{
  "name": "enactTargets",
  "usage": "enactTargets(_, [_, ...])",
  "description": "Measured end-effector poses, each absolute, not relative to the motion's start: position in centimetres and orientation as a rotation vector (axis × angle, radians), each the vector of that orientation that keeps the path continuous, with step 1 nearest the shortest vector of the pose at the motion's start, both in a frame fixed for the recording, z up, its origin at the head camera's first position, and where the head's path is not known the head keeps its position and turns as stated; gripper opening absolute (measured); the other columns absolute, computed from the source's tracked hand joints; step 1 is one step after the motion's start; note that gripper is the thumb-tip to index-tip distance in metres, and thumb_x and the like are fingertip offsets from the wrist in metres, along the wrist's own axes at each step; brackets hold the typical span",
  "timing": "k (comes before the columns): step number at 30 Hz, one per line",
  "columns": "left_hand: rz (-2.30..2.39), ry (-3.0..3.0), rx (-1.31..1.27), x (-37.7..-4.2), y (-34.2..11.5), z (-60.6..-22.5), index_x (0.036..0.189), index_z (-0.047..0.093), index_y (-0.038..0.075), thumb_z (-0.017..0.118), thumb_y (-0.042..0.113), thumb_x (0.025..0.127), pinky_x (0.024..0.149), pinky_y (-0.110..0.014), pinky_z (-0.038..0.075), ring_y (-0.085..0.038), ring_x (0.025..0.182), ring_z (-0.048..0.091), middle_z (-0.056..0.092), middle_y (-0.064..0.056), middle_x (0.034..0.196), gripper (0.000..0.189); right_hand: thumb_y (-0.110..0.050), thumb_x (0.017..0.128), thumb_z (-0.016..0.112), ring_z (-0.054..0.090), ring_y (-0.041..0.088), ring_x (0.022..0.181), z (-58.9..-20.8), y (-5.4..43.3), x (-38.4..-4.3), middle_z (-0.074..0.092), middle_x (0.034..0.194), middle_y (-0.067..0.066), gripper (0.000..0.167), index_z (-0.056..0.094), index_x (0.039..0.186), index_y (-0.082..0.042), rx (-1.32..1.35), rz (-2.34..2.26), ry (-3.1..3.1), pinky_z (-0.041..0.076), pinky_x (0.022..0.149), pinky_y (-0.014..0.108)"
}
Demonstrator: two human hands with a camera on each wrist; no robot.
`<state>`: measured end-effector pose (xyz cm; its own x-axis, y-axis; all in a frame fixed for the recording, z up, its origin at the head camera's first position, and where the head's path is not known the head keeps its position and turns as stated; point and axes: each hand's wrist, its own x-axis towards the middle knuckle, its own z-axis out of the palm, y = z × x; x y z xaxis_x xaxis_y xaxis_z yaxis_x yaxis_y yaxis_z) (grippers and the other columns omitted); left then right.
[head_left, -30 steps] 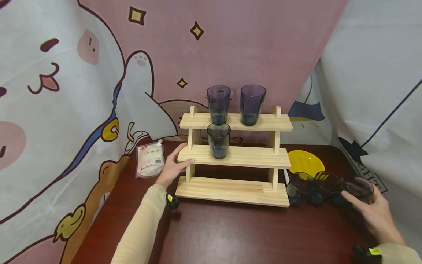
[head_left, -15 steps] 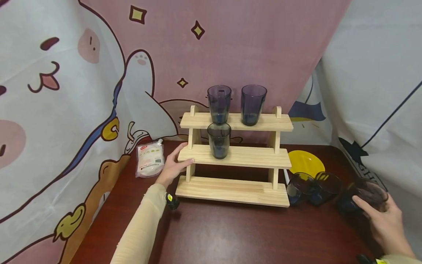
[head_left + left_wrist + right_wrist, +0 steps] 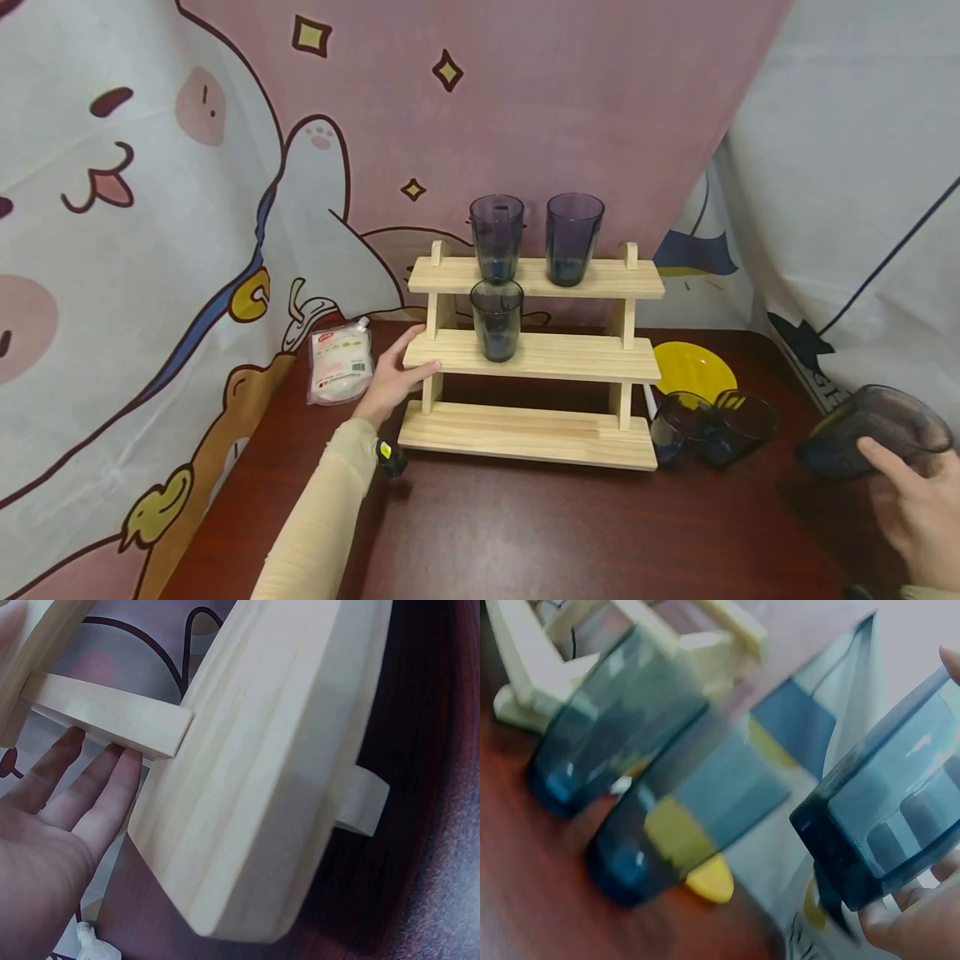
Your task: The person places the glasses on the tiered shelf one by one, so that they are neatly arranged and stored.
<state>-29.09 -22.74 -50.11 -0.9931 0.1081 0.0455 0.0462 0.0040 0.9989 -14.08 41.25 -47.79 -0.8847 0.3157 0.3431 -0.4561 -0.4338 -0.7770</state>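
Observation:
At the right edge of the head view my right hand [image 3: 921, 512] grips a dark tinted drinking glass [image 3: 870, 433]. The glass leans over, its base toward the left; the right wrist view shows its base [image 3: 840, 855] up off the table. My left hand [image 3: 393, 379] holds the left end of a three-tier wooden display shelf [image 3: 570, 357], thumb on the middle board, fingers by the side post [image 3: 112, 712]. Two purple glasses [image 3: 498, 237] stand upright on the top tier, and a grey one [image 3: 497, 321] on the middle tier.
Two more dark glasses [image 3: 678, 429] stand side by side right of the shelf, in front of a yellow plate [image 3: 693, 371]. A white spouted pouch [image 3: 341, 362] lies left of the shelf. Printed cloth [image 3: 600, 108] hangs behind the dark red table [image 3: 570, 533].
My right hand has carried its glass to the right, away from the two dark glasses, and the glass has tipped over more. My left hand and the shelf stay in place.

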Motion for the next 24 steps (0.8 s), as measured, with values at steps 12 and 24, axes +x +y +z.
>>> enactTargets(12, [2.163, 2.216, 0.161, -29.2, -22.9, -50.3, 0.153, 0.051, 0.041, 0.084, 0.016, 0.092, 0.094, -0.053, 0.059, -0.026, 0.109, 0.07, 0.058, -0.015, 0.143, 0.074, 0.027, 0.096, 0.044, 0.071, 0.013, 0.114, -42.4, 37.0, -15.1, 0.068, 0.137, 0.008, 0.062, 0.045, 0.154, 0.005, 0.367, 2.208, -1.538, 0.059, 0.085, 0.02])
enactTargets(24, [2.166, 2.214, 0.165, -29.2, -22.9, -50.3, 0.153, 0.051, 0.041, 0.084, 0.016, 0.092, 0.093, -0.049, 0.06, -0.027, 0.112, 0.069, 0.057, -0.015, 0.145, 0.074, 0.027, 0.096, 0.046, 0.068, 0.017, 0.116, -39.5, 31.8, -18.2, 0.066, 0.134, 0.013, 0.063, 0.038, 0.155, 0.009, 0.649, 2.283, -1.598, 0.059, 0.09, 0.023])
